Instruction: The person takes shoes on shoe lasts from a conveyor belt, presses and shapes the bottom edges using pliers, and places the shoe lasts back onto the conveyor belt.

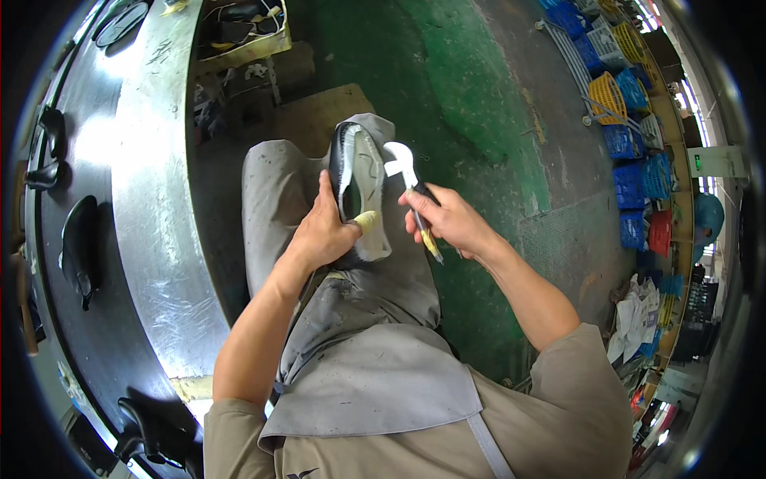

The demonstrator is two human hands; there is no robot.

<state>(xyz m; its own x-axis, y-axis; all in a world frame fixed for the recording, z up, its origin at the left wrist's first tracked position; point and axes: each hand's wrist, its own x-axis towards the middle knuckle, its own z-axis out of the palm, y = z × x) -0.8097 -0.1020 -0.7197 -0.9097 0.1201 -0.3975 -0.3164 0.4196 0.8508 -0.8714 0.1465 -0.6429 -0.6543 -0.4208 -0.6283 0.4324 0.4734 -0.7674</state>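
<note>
A dark shoe upper on a last (367,174) rests sole side up on my lap, its pale bottom facing me and a whitish edge turned in around it. My left hand (321,230) grips its near left side, the thumb, wrapped in yellowish tape, pressing on the bottom. Just to the right of the shoe, apart from it, my right hand (448,217) holds a pair of lasting pincers (405,166) by the dark and yellow handles. Their bright curved head points up and to the left, toward the shoe. A grey apron (375,383) covers my lap.
Along the left runs a metal-edged bench (155,199) with a dark belt carrying several black shoes (80,247). A yellow box (247,48) of items stands at its far end. Blue and yellow baskets (608,100) line the right side of the green floor (471,96). Another person (707,219) is at the far right.
</note>
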